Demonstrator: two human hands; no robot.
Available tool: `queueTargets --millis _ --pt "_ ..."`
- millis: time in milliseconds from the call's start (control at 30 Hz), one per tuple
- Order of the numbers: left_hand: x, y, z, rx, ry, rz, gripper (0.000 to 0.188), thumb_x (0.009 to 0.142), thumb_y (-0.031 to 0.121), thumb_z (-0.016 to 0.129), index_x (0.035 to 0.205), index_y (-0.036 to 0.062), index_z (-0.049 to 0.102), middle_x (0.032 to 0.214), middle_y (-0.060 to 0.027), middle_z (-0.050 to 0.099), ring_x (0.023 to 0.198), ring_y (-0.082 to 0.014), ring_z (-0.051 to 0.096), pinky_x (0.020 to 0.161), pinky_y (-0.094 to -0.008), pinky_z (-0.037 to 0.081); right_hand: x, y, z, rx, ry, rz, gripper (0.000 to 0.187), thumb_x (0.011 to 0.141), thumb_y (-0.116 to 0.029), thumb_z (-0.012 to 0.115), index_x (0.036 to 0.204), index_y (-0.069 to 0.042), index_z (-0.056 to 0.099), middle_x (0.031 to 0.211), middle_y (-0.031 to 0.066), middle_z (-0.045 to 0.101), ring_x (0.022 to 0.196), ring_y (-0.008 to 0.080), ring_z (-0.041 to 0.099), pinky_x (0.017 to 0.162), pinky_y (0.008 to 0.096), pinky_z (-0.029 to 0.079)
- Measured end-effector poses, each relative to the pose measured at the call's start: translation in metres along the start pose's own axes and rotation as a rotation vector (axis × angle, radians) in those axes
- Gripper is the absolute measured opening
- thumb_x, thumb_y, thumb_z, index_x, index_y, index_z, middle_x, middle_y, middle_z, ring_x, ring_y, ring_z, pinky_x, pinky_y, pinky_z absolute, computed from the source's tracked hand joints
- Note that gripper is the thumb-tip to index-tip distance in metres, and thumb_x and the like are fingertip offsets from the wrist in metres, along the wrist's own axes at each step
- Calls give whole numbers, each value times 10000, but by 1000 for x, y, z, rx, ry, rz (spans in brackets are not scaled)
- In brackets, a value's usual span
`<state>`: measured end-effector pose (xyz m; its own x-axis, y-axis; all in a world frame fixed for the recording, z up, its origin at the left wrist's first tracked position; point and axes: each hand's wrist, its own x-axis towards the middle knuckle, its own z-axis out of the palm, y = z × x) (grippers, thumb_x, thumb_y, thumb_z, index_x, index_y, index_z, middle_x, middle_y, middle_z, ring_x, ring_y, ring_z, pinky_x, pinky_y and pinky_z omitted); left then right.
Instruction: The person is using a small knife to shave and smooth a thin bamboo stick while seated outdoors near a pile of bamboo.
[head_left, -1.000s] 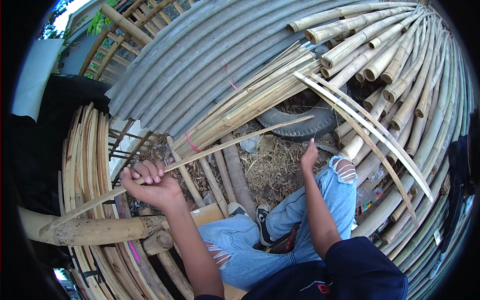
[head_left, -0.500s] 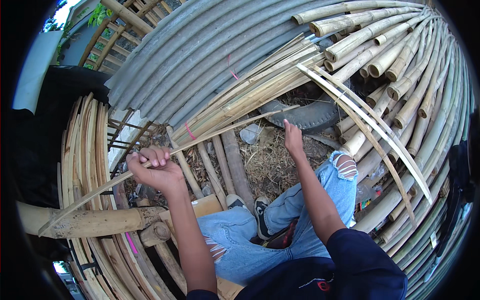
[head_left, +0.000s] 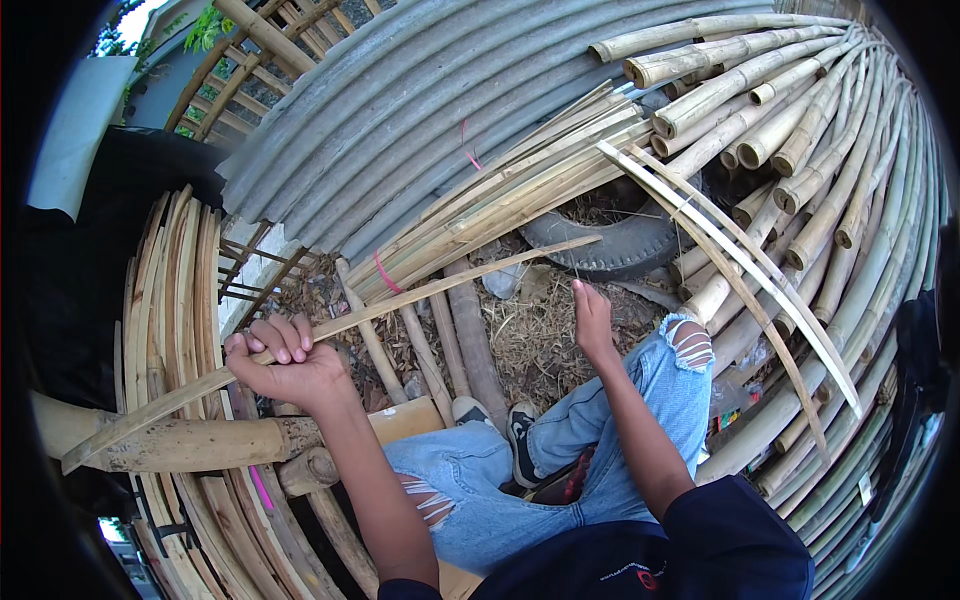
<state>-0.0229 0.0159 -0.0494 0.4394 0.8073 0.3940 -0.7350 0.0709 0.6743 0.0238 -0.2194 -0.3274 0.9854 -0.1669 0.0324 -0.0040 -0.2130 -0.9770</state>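
A long, thin bamboo strip (head_left: 440, 287) slants across my front, its near end low at the left and its far end pointing up toward the tyre. My left hand (head_left: 295, 365) is closed around it, fingers curled over the top. Below the grip, the strip crosses a thick bamboo pole (head_left: 205, 446). Beyond my raised knee, my right hand (head_left: 593, 325) hangs in the air just below the strip's far end, apart from it. Its fingers are curled together; whatever they may hold is hidden from this view.
A bundle of split bamboo (head_left: 500, 208) tied with pink string lies ahead, beside a corrugated sheet (head_left: 380, 110) and an old tyre (head_left: 560, 235). Bamboo poles (head_left: 840, 190) are piled at right, with pale bent slats (head_left: 745, 262) over them. More strips (head_left: 165, 300) are stacked at left.
My left hand has moved left and slightly down, carrying the bamboo strip along. The strip's far end is lower. My right hand has dropped a little, its fingers more curled.
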Motion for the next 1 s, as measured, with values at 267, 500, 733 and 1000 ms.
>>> queueTargets --millis 267,500,733,1000 --pt "16 -1 -13 16 40 -56 243 850 199 445 632 141 353 455 36 289 369 -63 237 345 -203 232 9 53 28 -240 -51 -12 504 959 -371 362 825 65 576 791 318 564 821 477 548 715 516 411" --pt "20 -3 -25 12 41 -80 231 847 207 443 645 143 352 449 34 291 373 -61 241 351 -201 228 39 107 7 -401 7 445 634 949 -461 318 897 95 619 928 358 567 945 495 539 837 525 398" --pt "2 -15 -5 -15 35 -95 247 853 214 429 629 148 348 431 31 278 359 -70 224 353 -210 234 35 61 6 -290 128 222 591 956 -429 334 761 76 572 759 310 567 802 480 544 712 529 381" --pt "18 15 14 -325 -539 -78 252 878 253 429 686 107 358 401 15 282 289 -71 211 286 -204 224 14 -21 -31 32 9 87 374 879 -319 583 795 41 524 651 121 484 595 216 392 589 378 353"
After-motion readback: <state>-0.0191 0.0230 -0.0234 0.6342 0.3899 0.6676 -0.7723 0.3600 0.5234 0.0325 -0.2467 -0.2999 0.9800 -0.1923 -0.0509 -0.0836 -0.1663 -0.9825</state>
